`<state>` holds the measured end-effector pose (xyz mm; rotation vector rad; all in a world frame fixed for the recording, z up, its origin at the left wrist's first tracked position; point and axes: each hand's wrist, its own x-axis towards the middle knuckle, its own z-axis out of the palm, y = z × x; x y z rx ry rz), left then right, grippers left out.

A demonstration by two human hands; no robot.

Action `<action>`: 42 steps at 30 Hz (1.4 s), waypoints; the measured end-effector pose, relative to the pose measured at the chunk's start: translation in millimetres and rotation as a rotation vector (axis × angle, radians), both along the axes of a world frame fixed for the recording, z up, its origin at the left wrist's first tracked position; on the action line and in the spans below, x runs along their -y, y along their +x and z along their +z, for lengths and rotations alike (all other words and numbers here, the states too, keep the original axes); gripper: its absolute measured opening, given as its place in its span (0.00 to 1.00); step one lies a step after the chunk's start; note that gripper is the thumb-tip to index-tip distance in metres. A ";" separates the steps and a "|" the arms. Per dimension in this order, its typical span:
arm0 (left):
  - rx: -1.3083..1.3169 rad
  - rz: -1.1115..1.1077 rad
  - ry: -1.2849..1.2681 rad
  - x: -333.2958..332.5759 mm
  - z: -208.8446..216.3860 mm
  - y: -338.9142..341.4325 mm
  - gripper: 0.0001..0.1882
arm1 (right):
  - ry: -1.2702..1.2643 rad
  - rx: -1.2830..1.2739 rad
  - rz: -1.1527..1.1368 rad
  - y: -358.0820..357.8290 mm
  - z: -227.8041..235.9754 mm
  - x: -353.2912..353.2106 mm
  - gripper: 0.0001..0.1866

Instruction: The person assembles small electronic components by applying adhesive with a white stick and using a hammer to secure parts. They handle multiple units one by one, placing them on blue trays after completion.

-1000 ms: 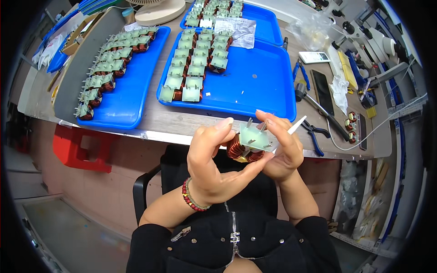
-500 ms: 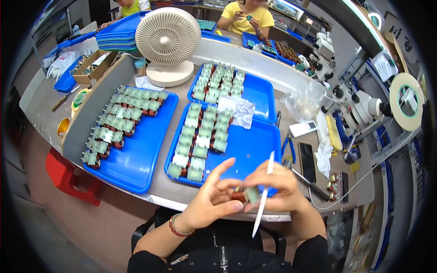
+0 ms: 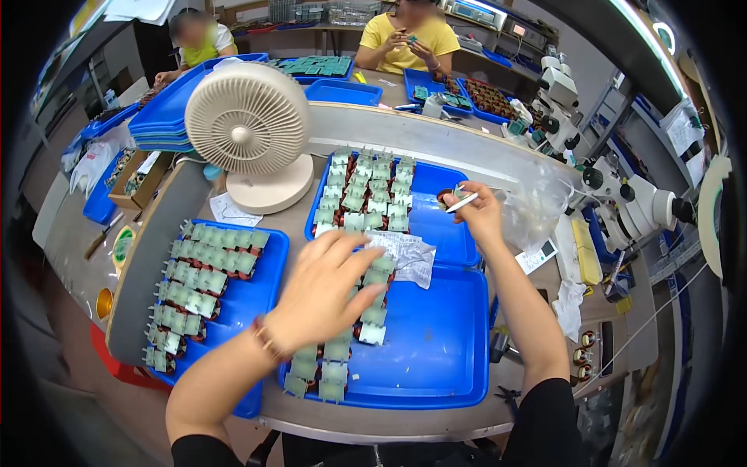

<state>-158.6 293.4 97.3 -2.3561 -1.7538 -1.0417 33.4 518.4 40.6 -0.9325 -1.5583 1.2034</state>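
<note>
My left hand (image 3: 323, 292) reaches over the near middle blue tray (image 3: 420, 346), fingers spread, above rows of copper-wound coils on pale green boards (image 3: 333, 380). Whether its fingertips touch any of them is hard to tell. My right hand (image 3: 482, 210) pinches a slim white stick (image 3: 462, 203) over the bare right part of the far blue tray (image 3: 443, 241). A single coil (image 3: 446, 198) shows at its fingertips; whether it rests on the tray I cannot tell. More boarded coils (image 3: 369, 187) fill that tray's left side. A creased paper sheet (image 3: 405, 255) lies across both trays.
At left, another blue tray (image 3: 247, 311) carries more boarded coils beside a grey partition (image 3: 152, 257). A beige fan (image 3: 247, 124) stands behind. Microscopes (image 3: 622, 191), a plastic bag (image 3: 537, 202) and a few loose coils (image 3: 582, 355) lie right. Two people sit across the bench.
My hands have parted from in front of my body. The left went forward over the near tray's parts; the right carried the stick and coil up to the far tray. The view has shifted.
</note>
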 end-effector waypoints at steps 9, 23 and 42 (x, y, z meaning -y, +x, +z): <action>-0.112 -0.101 -0.215 -54.4 -36.1 20.8 0.17 | 0.037 -0.024 0.066 25.7 -11.3 -10.0 0.21; -0.180 -0.079 -0.217 -44.3 -51.4 25.9 0.17 | 0.070 0.190 0.506 -8.5 -18.6 5.7 0.23; 0.018 0.778 0.021 194.4 -57.3 -40.3 0.20 | 0.322 0.233 0.199 19.6 -15.8 44.3 0.19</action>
